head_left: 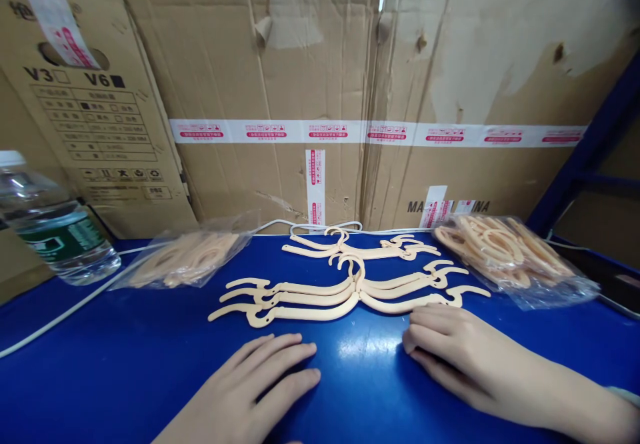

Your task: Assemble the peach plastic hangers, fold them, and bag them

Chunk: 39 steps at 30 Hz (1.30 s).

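Several cream plastic hangers (350,291) lie in a loose overlapping stack in the middle of the blue table (125,364). A second smaller pile of hangers (360,247) lies just behind them. My left hand (255,384) rests flat on the table below the stack, fingers stretched out, holding nothing. My right hand (450,351) lies on the table with fingers curled loosely, its fingertips just below the right ends of the hangers, nothing visible in it.
A plastic bag of hangers (187,257) lies at the left, another bag of hangers (510,251) at the right. A water bottle (50,224) lies at the far left. A white cable (75,304) crosses the table. Cardboard boxes (320,84) form the back wall.
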Available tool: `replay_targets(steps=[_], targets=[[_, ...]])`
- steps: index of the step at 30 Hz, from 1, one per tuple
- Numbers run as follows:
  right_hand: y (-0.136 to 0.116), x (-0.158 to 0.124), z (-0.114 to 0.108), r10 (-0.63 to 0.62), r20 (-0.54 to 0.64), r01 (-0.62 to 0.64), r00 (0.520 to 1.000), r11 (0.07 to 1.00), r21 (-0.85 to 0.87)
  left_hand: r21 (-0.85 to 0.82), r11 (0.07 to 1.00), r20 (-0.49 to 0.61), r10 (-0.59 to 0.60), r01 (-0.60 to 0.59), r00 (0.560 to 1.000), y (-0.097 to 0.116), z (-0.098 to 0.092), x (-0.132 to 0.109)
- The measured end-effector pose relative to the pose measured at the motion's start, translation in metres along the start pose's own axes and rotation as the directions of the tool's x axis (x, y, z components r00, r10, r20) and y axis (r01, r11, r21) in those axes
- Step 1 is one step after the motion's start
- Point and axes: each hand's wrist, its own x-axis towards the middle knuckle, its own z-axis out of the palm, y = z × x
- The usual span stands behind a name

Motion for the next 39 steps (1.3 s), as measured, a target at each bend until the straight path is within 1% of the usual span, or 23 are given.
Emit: replay_targets(steps=[3,9,17,24,32,37,39], targets=[[0.000,0.001,0.000,-0.006,-0.010,0.006,1.000,1.000,-0.009,-0.002,1.000,-0.013,0.003,-0.003,1.000,0.000,-0.001,0.000],[0.000,0.001,0.000,0.010,0.016,-0.010,1.000,1.000,0.000,0.006,1.000,-0.005,0.022,-0.022,1.000,0.000,-0.003,0.001],[-0.002,0.002,0.000,-0.002,-0.001,0.002,1.000,1.000,0.002,-0.001,1.000,-0.009,0.004,-0.004,1.000,0.000,0.000,-0.001],[-0.001,0.002,0.002,-0.002,0.011,0.003,1.000,1.000,-0.007,0.035,0.999,0.003,0.023,-0.023,1.000,0.001,-0.005,0.001],[-0.002,0.002,0.003,0.007,0.018,-0.008,1.000,1.000,0.018,0.055,0.998,0.014,0.024,-0.025,1.000,0.002,-0.004,0.001],[-0.003,0.003,0.004,0.005,0.024,-0.006,1.000,1.000,0.020,0.003,1.000,0.025,0.017,-0.017,1.000,0.004,-0.012,0.005],[-0.004,0.004,0.006,-0.016,0.036,0.016,0.999,1.000,-0.014,-0.032,0.999,0.022,0.014,-0.014,1.000,0.003,-0.010,0.010]])
